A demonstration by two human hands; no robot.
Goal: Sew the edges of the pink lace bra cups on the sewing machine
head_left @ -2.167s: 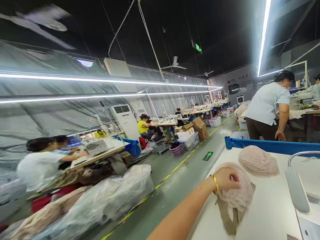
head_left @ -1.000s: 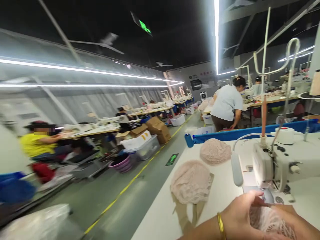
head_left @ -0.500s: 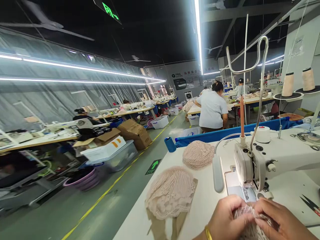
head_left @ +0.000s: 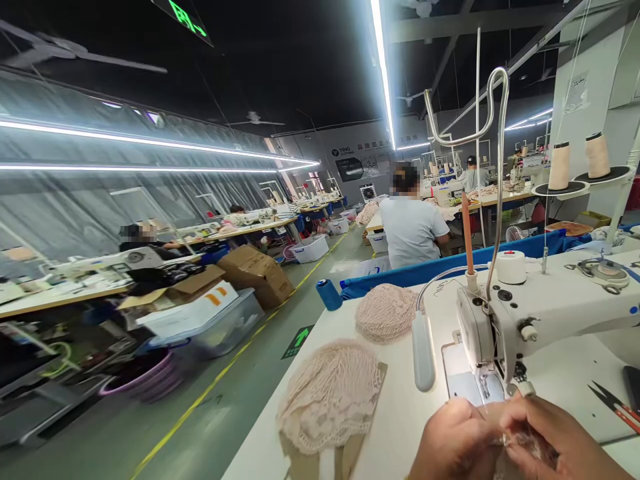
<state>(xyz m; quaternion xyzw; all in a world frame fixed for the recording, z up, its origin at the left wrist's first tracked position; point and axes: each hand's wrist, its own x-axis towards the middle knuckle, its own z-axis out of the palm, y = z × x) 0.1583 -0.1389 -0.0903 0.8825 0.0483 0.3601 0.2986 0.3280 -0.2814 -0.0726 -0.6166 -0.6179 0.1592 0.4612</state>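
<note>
At the lower right, just in front of the sewing machine [head_left: 483,333], both of my hands hold a pale pink lace piece [head_left: 539,443]. My left hand [head_left: 453,437] is closed, fingers pinching the fabric's edge. My right hand [head_left: 555,433] is curled round the same lace, its fingertips meeting the left ones. Much of the piece is hidden behind my fingers. The needle area and metal plate [head_left: 463,373] lie right beyond my knuckles. To the left, a lace cup [head_left: 330,400] rests on a brown card template [head_left: 353,460], with a second lace cup [head_left: 385,313] behind it.
Black-bladed scissors [head_left: 617,407] with red handles lie right of my hands, by a dark object [head_left: 633,383]. A blue thread cone [head_left: 329,295] stands at the table's far left corner. Thread cones [head_left: 559,167] are on a stand. A co-worker [head_left: 413,227] sits ahead.
The view has turned slightly right, so the scene has shifted left. My hands have drawn together and cover more of the lace. The co-worker ahead has moved from leaning over to more upright.
</note>
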